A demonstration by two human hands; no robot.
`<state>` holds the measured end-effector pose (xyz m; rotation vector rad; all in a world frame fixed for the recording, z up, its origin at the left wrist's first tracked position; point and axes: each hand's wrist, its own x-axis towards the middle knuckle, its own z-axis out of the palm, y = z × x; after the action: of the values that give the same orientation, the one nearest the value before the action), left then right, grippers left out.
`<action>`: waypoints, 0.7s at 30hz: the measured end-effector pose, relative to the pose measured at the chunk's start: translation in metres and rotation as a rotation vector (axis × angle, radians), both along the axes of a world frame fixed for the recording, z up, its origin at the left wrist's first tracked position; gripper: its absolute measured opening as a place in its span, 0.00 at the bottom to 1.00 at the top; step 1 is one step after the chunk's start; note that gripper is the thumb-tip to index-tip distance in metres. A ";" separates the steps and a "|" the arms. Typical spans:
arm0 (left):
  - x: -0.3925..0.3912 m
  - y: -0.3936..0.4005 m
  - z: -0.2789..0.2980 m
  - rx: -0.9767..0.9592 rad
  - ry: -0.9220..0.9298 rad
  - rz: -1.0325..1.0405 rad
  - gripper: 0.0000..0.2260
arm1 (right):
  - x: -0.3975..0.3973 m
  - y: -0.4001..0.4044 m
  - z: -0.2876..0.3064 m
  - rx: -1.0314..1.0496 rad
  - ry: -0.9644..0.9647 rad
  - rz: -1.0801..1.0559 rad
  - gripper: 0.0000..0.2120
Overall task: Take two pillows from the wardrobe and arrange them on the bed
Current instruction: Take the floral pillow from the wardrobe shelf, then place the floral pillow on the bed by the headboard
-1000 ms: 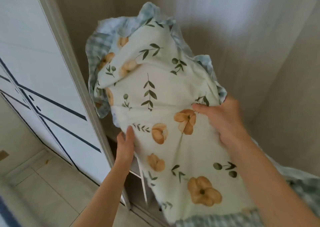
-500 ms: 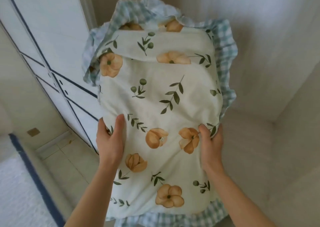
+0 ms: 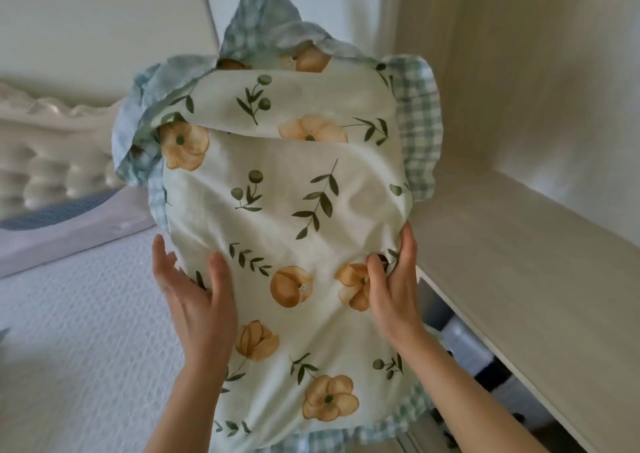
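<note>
White tufted headboard (image 3: pixel 52 147) left, white textured bedspread (image 3: pixel 86 331) below, pale wood-grain shelf (image 3: pixel 519 262) right; soft daylight.

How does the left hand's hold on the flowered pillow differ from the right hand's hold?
The left hand lies flat on the flowered pillow, fingers spread; the right hand pinches a fold of cloth. The left sits at the pillow's left edge, the right at its right edge. Both are bare and hold it upright.
</note>
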<state>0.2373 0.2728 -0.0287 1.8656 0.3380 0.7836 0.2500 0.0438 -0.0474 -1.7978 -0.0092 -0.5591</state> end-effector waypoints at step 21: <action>0.118 0.190 -0.081 -0.029 0.414 0.319 0.27 | 0.199 0.199 -0.059 -0.051 0.420 0.333 0.18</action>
<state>0.3558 0.4630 -0.1093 1.9655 0.9208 0.5883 0.4489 0.2427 -0.1065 -1.8825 -0.0342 0.0601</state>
